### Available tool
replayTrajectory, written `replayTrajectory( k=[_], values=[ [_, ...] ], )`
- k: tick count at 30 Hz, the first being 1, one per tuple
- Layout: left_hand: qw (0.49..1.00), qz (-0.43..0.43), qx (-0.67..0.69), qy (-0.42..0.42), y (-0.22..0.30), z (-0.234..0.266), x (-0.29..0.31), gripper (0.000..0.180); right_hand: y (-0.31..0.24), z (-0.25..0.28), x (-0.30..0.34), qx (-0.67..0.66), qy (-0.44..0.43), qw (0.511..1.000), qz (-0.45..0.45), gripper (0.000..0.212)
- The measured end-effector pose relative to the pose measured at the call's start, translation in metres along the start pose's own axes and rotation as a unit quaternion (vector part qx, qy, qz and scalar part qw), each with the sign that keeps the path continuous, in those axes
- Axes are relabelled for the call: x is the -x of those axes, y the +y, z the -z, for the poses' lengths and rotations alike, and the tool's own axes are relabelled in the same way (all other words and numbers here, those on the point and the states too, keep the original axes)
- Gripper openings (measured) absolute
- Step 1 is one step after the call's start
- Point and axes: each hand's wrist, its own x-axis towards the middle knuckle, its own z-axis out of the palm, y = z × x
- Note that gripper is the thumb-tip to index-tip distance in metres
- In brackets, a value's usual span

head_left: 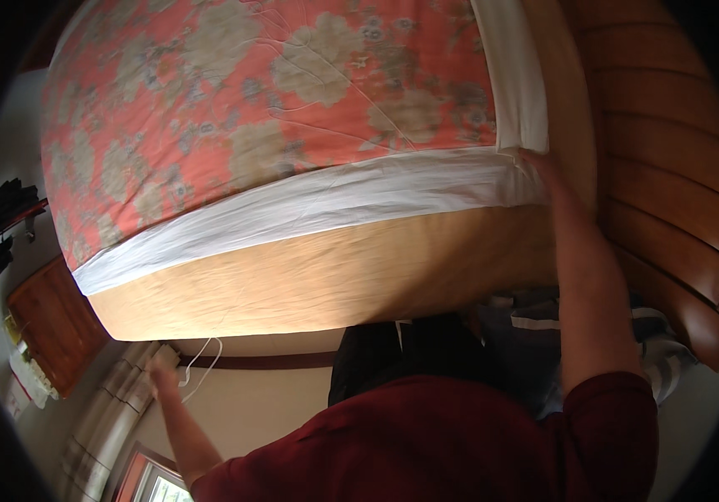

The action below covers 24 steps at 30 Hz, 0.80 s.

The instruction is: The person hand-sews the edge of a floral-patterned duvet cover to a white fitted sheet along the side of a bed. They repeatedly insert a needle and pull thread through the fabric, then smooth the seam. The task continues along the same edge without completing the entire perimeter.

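Note:
A coral bed pad (pixel 309 75) with beige flowers and a wide white border lies over the mattress (pixel 318 272), which has a tan cover. Thin curved lines show through the pad's fabric. At the pad's near right corner, my right hand (pixel 537 171) is closed on the white border; part of its fingers is hidden. My left hand (pixel 161 374) is held out low on the left, away from the bed, beside a looped white cord (pixel 200 372). Its fingers are too blurred to make out, and so is whether it touches the cord.
A brown slatted wooden headboard (pixel 669 125) rises on the right. Dark grey striped fabric (pixel 535 330) lies below the bed's right end. On the left are a wooden cabinet (pixel 58 326), a light curtain (pixel 112 418) and a window (pixel 163 485). Dark items (pixel 8 222) hang farther off.

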Motion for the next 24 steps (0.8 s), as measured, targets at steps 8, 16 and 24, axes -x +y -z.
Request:
replayTrajectory(
  k=[8, 16, 24],
  values=[
    [0.605, -0.081, 0.748, -0.260, 0.454, 0.225, -0.116, 0.025, -0.028, -0.017, 0.028, -0.017, -0.008, 0.999, -0.038, 0.064],
    [0.738, -0.118, 0.612, -0.260, 0.538, 0.216, -0.135, 0.027, -0.036, -0.017, 0.031, 0.056, 0.012, 0.997, -0.052, 0.067],
    [0.834, -0.124, 0.530, 0.092, 0.506, 0.205, -0.141, 0.015, -0.014, -0.013, 0.020, 0.013, 0.003, 1.000, -0.020, 0.059]
  ],
)
